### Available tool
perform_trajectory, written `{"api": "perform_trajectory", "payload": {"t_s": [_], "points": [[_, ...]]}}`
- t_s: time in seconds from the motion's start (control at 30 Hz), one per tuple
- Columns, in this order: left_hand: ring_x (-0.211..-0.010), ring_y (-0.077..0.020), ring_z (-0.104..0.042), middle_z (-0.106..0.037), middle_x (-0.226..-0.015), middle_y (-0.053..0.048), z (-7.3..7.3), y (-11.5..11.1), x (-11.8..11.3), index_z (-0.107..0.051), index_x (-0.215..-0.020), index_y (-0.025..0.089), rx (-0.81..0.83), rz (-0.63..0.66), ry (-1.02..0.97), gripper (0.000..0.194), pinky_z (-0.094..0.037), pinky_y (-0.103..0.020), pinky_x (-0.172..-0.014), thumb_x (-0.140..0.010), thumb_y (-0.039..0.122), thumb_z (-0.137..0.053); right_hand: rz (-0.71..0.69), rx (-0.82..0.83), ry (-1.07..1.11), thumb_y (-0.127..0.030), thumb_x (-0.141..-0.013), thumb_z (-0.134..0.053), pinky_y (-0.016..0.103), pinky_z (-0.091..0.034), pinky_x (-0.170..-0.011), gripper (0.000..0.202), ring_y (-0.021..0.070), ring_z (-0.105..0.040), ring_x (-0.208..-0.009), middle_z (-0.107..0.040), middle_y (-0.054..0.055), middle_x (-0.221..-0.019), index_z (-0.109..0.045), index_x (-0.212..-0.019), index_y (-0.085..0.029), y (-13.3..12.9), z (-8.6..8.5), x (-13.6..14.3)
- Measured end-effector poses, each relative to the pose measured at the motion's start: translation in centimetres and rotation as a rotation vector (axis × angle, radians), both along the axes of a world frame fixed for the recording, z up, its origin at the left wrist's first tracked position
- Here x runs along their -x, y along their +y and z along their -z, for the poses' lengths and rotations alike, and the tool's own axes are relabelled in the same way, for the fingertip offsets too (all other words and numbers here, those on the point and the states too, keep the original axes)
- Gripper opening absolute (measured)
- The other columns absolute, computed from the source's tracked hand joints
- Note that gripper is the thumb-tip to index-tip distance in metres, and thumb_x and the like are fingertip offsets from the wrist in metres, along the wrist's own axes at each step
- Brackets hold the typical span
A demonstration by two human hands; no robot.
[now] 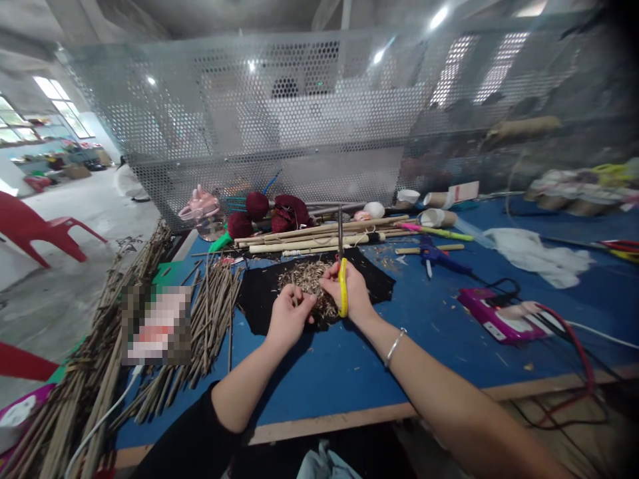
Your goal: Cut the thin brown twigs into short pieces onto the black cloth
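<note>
Over a heap of short, dry plant clippings [304, 274], my left hand [289, 316] is closed, thumb and fingers pinched together; what is between them is too small to name. The clippings lie on a black cloth [380, 279] on the blue tabletop. Just to the right, my right hand [355, 293] is closed with yellow-handled scissors [343, 287] hooked on it, their dark blades pointing away from me. Its thumb and fingertips also meet above the clippings. The two hands are close together but apart.
Dry stalks [212, 313] lie in bundles at left, beside a blurred-out item [157, 326]. Light sticks [319, 239] and dark red yarn balls [257, 206] sit behind the cloth. On the right are a blue glue gun [436, 254], a purple power strip [492, 316] with cables, and a white glove [539, 253].
</note>
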State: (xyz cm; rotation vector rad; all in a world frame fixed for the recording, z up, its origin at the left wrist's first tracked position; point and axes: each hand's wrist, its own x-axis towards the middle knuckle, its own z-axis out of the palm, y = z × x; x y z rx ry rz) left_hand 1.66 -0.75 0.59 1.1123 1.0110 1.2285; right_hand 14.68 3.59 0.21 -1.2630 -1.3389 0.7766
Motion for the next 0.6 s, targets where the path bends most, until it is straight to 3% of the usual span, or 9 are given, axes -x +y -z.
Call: {"api": "perform_trajectory", "payload": {"t_s": [0.17, 0.3, 0.47, 0.6], "points": [[-0.035, -0.0022, -0.038, -0.052, -0.06, 0.008, 0.1, 0.1, -0.2, -0.028, -0.068, 0.021, -0.029, -0.047, 0.002, 0.04, -0.03, -0.016, -0.035, -0.064, 0.035, -0.065, -0.05, 0.011, -0.056, -0.035, -0.061, -0.062, 0.022, -0.041, -0.055, 0.028, 0.0108, -0.048, -0.056, -0.054, -0.001, -0.067, -0.042, -0.072, -0.02, 0.1, 0.0, -0.4], [-0.036, -0.002, -0.035, -0.053, -0.063, 0.008, 0.0, 0.6, 0.6, -0.028, -0.068, 0.021, -0.097, -0.193, -0.012, 0.037, -0.027, -0.016, -0.034, -0.067, 0.033, -0.062, -0.141, 0.076, -0.329, -0.049, -0.066, -0.058, 0.021, -0.033, -0.049, 0.033, 0.0091, -0.038, -0.051, -0.043, -0.005, -0.056, -0.042, -0.067, -0.02, -0.4, -1.3, -1.8], [-0.038, -0.0017, -0.034, -0.054, -0.066, 0.006, -0.4, 1.4, 2.2, -0.027, -0.067, 0.021, -0.165, -0.369, -0.027, 0.035, -0.027, -0.016, -0.037, -0.07, 0.031, -0.06, -0.476, 0.226, -0.612, -0.062, -0.071, -0.046, 0.022, -0.03, -0.049, 0.044, 0.0092, -0.036, -0.051, -0.041, -0.004, -0.055, -0.041, -0.063, -0.019, -1.4, -3.0, -3.4], [-0.044, -0.0031, -0.041, -0.055, -0.067, 0.005, -0.7, 1.5, 2.5, -0.03, -0.065, 0.02, -0.182, -0.412, 0.018, 0.033, -0.031, -0.017, -0.045, -0.069, 0.03, -0.06, -0.602, 0.205, -0.678, -0.063, -0.073, -0.045, 0.022, -0.031, -0.051, 0.044, 0.0102, -0.039, -0.054, -0.047, -0.002, -0.061, -0.044, -0.069, -0.019, -2.1, -3.3, -3.4]]}}
